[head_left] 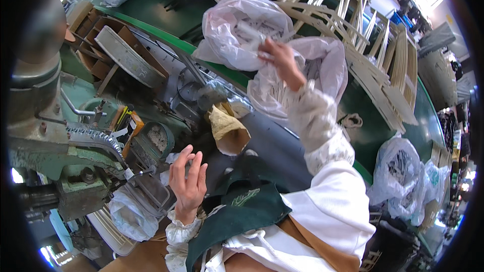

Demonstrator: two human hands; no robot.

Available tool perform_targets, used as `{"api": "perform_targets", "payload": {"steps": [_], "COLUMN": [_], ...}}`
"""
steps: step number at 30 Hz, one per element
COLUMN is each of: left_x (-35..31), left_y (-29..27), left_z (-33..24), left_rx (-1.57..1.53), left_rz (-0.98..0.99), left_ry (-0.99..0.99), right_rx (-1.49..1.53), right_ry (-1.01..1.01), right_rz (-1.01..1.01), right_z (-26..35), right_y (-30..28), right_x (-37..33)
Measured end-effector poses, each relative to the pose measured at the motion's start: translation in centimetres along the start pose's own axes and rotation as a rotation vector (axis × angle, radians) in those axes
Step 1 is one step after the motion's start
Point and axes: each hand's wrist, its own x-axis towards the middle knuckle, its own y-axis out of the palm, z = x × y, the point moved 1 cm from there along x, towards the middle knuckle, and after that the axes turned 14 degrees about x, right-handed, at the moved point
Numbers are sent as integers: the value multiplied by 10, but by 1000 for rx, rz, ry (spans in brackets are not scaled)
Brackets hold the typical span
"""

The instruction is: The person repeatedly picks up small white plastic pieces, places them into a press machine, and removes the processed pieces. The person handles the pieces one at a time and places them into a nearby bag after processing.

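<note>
Left hand [187,184] half open; right hand [283,63] over white plastic bag [219,27].
Nothing is seen gripped in the left hand, fingers loosely bent near the green-painted machine [75,189]. The right hand is blurred, fingers partly spread; whether the pale piece [250,32] by its fingertips is held cannot be told. The bag is set mouth-up at the green table's [151,15] edge, presumably for easy reach.
</note>
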Motion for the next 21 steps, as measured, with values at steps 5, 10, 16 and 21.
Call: {"api": "perform_targets", "payload": {"steps": [5,10,16,21], "left_x": [-23,2,51,73], "left_y": [37,193,311,282], "left_z": [8,-24,-52,-61], "left_rx": [-221,-1034,-1221,-1331], "left_rz": [70,501,720,509], "left_ry": [-227,-836,-1050,-835], "right_rx": [-1303,-1882,-1792,-1942], "right_ry": [-151,-137,-754,-623], "right_rz": [84,740,1161,1209], "right_z": [58,-6,-39,-35], "right_y": [-50,-126,-125,-146], "right_x": [-13,-32,-43,-37]}}
